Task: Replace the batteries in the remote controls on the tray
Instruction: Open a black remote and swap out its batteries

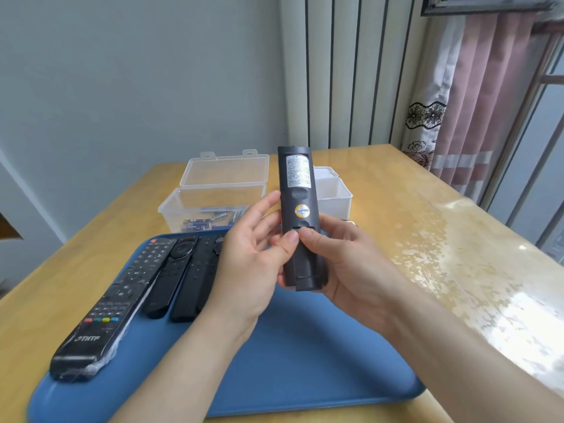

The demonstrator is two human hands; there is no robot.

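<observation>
Daylight enters from the window [546, 123] at far right; the scene is bright and evenly lit. Strong glare covers the right side of the table [476, 270], washing out its surface. Shadows are soft and faint. Wide-angle distortion bends the wall lines and table edges outward. Fine detail is slightly soft throughout, softer toward the frame edges.

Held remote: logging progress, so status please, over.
Left hand and right hand both grip dark remote, back facing up. Thumbs at battery cover. Nothing in the way.
</observation>
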